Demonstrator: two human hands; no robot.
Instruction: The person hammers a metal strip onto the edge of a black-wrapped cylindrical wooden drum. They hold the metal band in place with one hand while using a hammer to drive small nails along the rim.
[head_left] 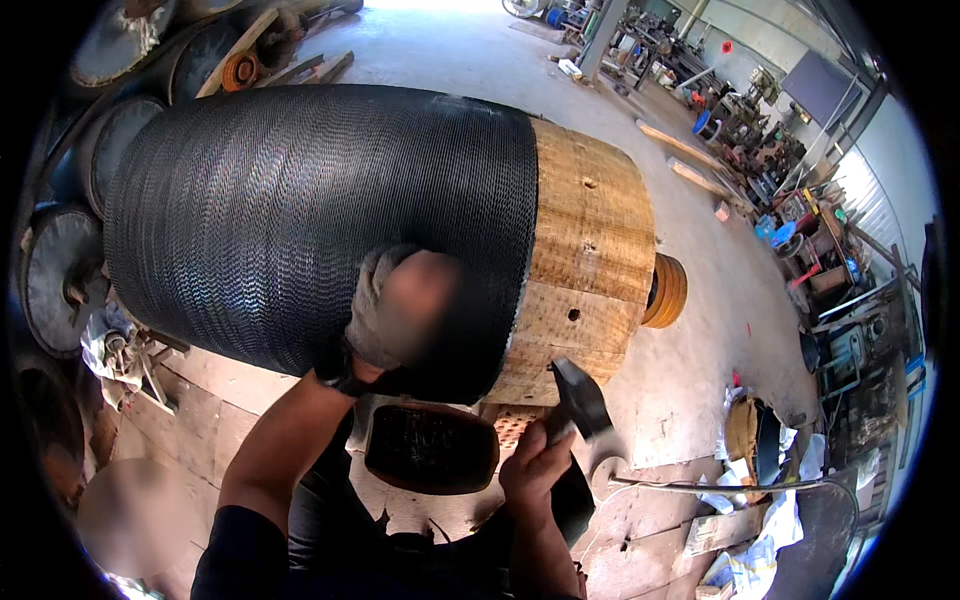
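Observation:
A big cylinder lies across the view, mostly wrapped in a black, finely ridged covering [320, 200]. Its right part is bare yellowish wood [590, 240] with several small holes. My left hand [395, 305], in a grey glove, is at the near side of the black covering; a blur hides its fingers. My right hand [535, 465], bare, is closed around the handle of a hammer [582, 398]. The hammer head hangs just in front of the wooden part's lower edge. Between my forearms sits a dark, brown-rimmed block-like object [432, 450].
An orange-brown grooved end piece [668, 290] sticks out at the cylinder's right. Large dark drums [65, 280] line the left side. Machinery and clutter [830, 250] fill the right wall. Wooden beams [690, 155] lie on the floor; white scraps [765, 550] are near lower right.

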